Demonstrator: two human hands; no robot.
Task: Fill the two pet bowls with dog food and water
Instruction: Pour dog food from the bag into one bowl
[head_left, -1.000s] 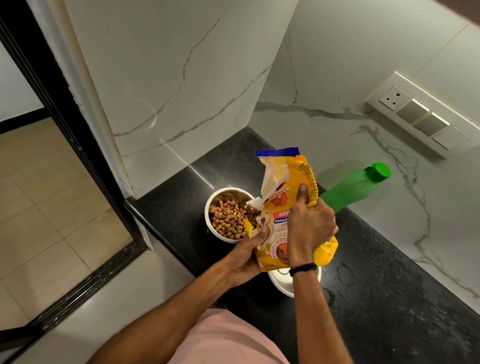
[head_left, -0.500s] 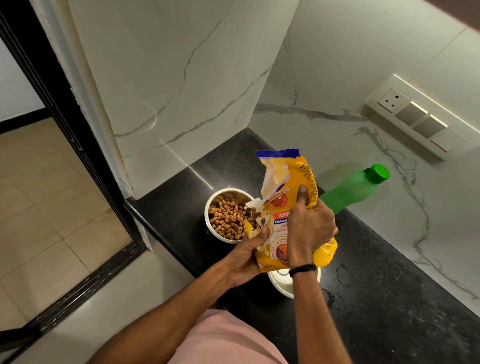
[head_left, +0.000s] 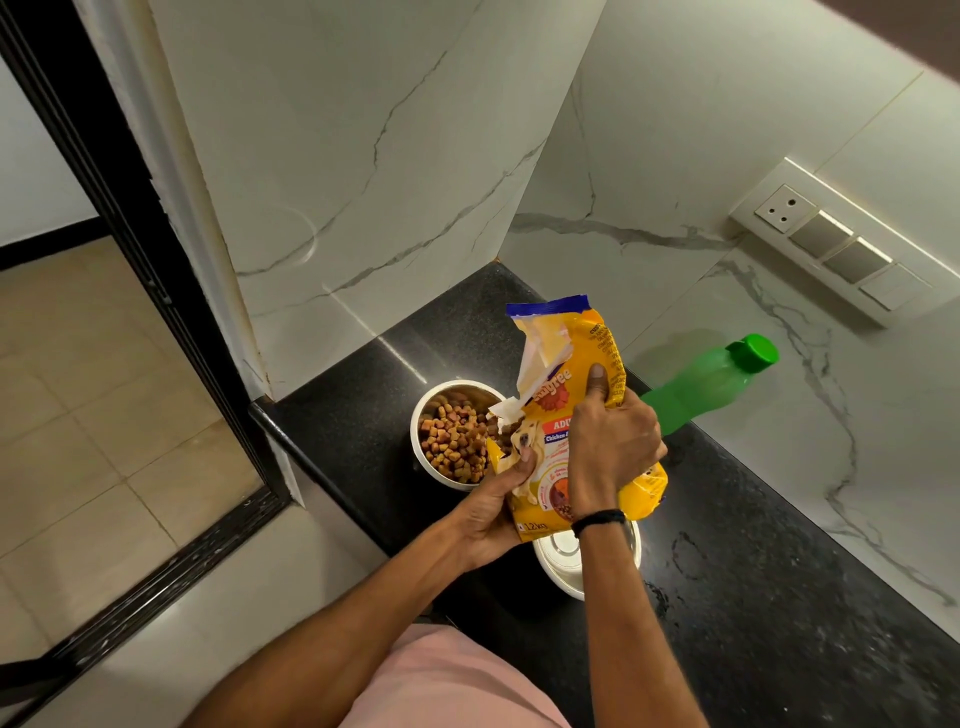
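**STATUS: DOG FOOD BAG HELD AT THE FILLED BOWL**

1. Hands. Both of your hands are on the dog food bag (head_left: 556, 400). Your right hand (head_left: 613, 447) is wrapped round the bag's right side, fingers curled behind it and the thumb pressed flat on the printed front. Your left hand (head_left: 493, 509) grips the lower left corner from beneath, its thumb laid on the front just below the torn opening. A black wristband (head_left: 597, 521) sits on the right wrist.

2. Bag. The yellow bag is held clear of the black counter (head_left: 779, 571), roughly upright. Its blue top seam points away from you. The torn flap on its left side hangs at the right rim of the first bowl.

3. First bowl (head_left: 421, 415). It stands on the counter to the left of the bag. It contains brown and tan kibble (head_left: 454, 441) across its visible floor.

4. Second bowl (head_left: 550, 577). It stands nearer to you, directly below the bag and your right wrist. Most of it is covered. You cannot tell whether it holds anything.

5. Water bottle (head_left: 701, 387). The green bottle, cap on, stands beyond your right hand near the marble wall. Its lower part is hidden.

6. Surroundings. A switch panel (head_left: 831, 244) is mounted on the right wall.
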